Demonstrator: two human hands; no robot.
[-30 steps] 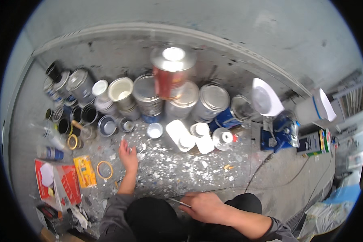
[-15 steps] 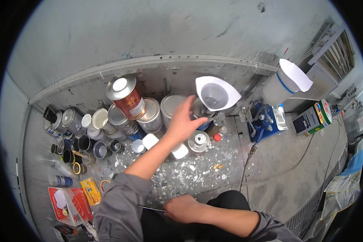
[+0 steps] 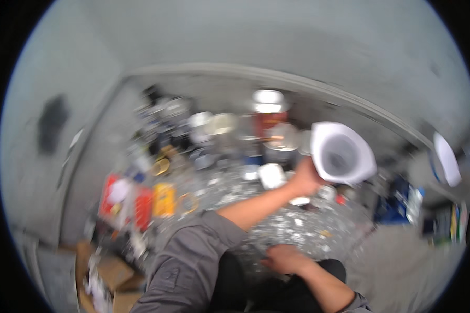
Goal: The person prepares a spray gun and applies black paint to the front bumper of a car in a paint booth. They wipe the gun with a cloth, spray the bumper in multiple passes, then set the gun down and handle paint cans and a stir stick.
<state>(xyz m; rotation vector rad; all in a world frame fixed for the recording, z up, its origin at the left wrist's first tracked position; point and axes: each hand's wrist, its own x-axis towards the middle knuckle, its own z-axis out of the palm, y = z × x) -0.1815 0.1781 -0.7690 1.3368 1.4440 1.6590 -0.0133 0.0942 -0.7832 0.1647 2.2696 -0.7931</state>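
Left hand (image 3: 304, 180) has its grip closed on white cup (image 3: 342, 159), mouth tilted toward camera

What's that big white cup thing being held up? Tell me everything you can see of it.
The white cup looks like a plastic mixing cup, wide at the mouth and narrowing toward the base. It is tipped so its open mouth faces the camera, showing a greyish inside. The left hand grips its lower edge, holding it above the cluttered cans. The picture is blurred.
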